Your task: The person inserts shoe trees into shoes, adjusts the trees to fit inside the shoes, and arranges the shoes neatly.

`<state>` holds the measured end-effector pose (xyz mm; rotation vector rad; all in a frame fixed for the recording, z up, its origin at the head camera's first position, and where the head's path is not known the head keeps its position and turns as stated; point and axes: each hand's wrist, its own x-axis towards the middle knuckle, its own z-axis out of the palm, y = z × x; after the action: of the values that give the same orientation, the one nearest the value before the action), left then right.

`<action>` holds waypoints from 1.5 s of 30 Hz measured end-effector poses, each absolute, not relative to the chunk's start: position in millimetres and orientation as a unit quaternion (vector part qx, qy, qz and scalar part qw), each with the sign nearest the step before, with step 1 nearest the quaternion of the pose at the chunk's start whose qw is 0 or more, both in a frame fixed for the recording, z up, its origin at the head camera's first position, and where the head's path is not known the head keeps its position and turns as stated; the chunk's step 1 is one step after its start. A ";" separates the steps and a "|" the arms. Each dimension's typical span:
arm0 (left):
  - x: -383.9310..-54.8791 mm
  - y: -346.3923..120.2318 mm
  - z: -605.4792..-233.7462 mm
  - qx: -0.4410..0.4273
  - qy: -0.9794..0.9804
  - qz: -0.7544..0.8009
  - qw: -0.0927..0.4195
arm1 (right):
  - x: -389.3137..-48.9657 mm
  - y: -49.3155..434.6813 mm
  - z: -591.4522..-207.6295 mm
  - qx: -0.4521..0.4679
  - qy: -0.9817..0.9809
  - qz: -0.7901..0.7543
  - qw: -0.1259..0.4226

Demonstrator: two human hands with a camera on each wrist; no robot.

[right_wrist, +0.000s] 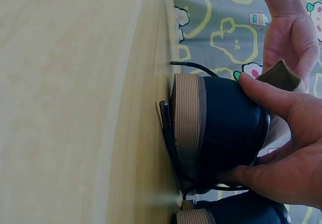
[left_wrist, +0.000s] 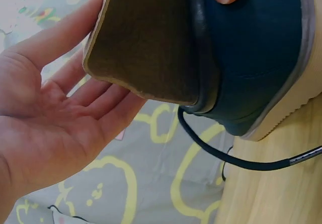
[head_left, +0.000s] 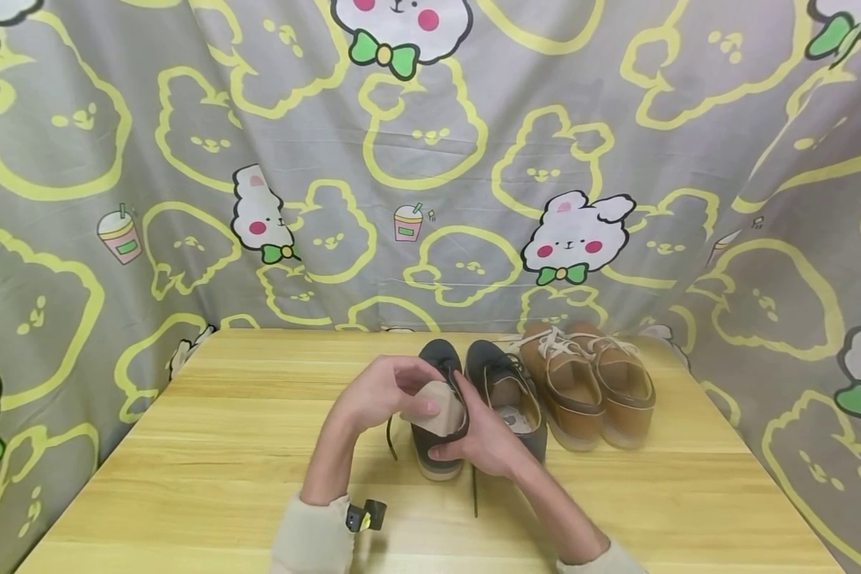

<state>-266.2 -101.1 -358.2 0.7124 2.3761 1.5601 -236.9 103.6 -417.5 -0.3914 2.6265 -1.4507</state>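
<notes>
A dark navy lace-up shoe (head_left: 439, 462) with a pale sole stands on the wooden table. My right hand (head_left: 489, 437) grips it round the collar and heel; in the right wrist view one digit lies across the heel (right_wrist: 229, 108). Out of the shoe's opening sticks a flat tan flap (head_left: 441, 410) with a raw edge; I cannot tell what part of the shoe it is. My left hand (head_left: 387, 391) pinches this flap, thumb on the near face and fingers behind. In the left wrist view the flap (left_wrist: 146, 43) looks brown. A loose black lace (left_wrist: 226, 158) hangs beside the shoe.
The matching navy shoe (head_left: 534, 438) stands close on the right, its pale insole showing. Farther right is a pair of brown shoes (head_left: 577, 414) with white laces. Behind the wooden table (head_left: 244, 446) hangs a grey patterned curtain (head_left: 316, 159).
</notes>
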 end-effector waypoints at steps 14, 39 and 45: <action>-269.2 -80.2 -373.9 0.178 0.848 0.500 0.015 | -236.8 103.3 -418.1 -0.122 0.866 -0.480 0.064; -285.8 -98.1 -397.7 0.130 0.814 0.546 0.149 | -236.9 101.5 -416.3 -0.108 0.872 -0.471 0.073; -287.9 -99.3 -400.1 0.132 0.812 0.550 0.145 | -237.2 101.1 -416.5 -0.114 0.866 -0.481 0.071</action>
<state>-287.9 -99.3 -400.1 0.3798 2.3406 1.5836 -237.2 101.1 -416.5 -0.3431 2.6046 -1.4459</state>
